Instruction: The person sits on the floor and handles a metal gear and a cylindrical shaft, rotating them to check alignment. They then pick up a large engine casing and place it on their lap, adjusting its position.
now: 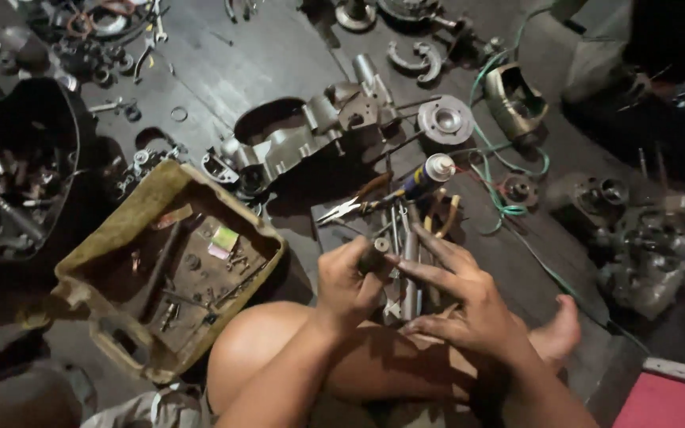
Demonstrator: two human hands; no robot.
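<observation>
Just below the centre of the frame, over my knee, my left hand (348, 279) is clamped on what looks like a small dark cylindrical part (373, 257), while my right hand (460, 299), fingers spread, should steady it squarely.

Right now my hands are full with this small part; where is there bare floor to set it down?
Bare floor lies above the engine casing, right of the loose ring. Crowded: the tools ahead of your left hand and right hand, and the tray.
</observation>
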